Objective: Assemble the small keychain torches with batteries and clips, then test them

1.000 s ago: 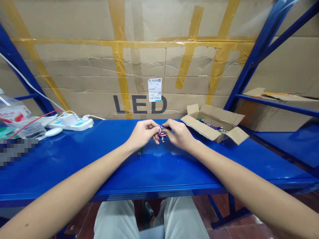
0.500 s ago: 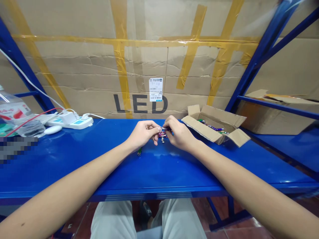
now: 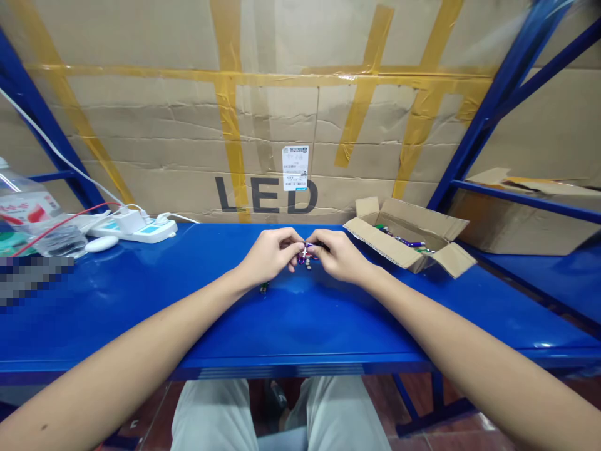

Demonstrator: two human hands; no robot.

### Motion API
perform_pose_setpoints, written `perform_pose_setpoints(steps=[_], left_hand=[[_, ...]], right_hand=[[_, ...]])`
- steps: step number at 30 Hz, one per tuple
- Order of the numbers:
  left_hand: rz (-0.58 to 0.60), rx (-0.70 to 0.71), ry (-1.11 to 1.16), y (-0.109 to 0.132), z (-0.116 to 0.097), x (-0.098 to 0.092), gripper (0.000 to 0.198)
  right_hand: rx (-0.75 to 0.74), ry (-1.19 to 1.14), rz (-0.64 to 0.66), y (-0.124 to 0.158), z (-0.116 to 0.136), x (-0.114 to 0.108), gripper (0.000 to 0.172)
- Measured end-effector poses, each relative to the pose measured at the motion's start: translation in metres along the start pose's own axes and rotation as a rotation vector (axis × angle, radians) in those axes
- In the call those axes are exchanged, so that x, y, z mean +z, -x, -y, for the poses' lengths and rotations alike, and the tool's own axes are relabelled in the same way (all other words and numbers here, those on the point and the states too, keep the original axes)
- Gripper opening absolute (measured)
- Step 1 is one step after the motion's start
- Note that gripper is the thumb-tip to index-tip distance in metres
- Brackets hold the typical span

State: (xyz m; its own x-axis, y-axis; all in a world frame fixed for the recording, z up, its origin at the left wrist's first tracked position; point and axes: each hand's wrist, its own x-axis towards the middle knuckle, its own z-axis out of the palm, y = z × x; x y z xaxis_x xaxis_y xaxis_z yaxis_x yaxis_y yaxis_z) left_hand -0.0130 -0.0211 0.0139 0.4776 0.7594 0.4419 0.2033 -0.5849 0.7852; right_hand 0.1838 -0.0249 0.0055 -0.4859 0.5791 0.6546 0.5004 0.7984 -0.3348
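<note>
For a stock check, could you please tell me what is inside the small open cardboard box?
Several small purple and green items lie inside the box; its front wall hides the rest.

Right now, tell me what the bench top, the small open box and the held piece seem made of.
Bench top: likely painted metal, glossy blue with reflections.
Small open box: brown cardboard, matte, folded flaps.
Piece: purple with metallic glints, otherwise unclear.

Power strip point(image 3: 141, 232) far left on tabletop point(image 3: 188, 313) | bottle point(image 3: 28, 207) just left of it | open box point(image 3: 413, 241) right | LED carton point(image 3: 267, 194) behind, white label point(image 3: 295, 168) on it
</note>
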Motion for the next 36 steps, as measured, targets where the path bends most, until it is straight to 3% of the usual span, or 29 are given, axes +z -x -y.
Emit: perform_pose_setpoints(steps=[11,14,19,23,36], left_hand=[[0.037,0.163,-0.288,-0.001,0.003,-0.003,0.014],[0.020,0.150,-0.279,-0.001,0.003,-0.002,0.014],[-0.031,0.048,-0.165,-0.001,0.001,0.001,0.014],[-0.031,-0.029,-0.012,-0.001,0.003,0.003,0.014],[0.000,-0.171,0.192,-0.007,0.004,0.001,0.013]], right_hand=[[0.344,-0.354,0.151,-0.004,0.001,-0.006,0.017],[0.298,-0.341,0.141,-0.005,-0.002,-0.007,0.017],[0.122,-0.132,0.023,-0.006,-0.007,-0.006,0.013],[0.093,-0.114,-0.029,-0.004,-0.012,-0.004,0.022],[0.052,-0.034,-0.004,-0.004,-0.013,-0.001,0.015]])
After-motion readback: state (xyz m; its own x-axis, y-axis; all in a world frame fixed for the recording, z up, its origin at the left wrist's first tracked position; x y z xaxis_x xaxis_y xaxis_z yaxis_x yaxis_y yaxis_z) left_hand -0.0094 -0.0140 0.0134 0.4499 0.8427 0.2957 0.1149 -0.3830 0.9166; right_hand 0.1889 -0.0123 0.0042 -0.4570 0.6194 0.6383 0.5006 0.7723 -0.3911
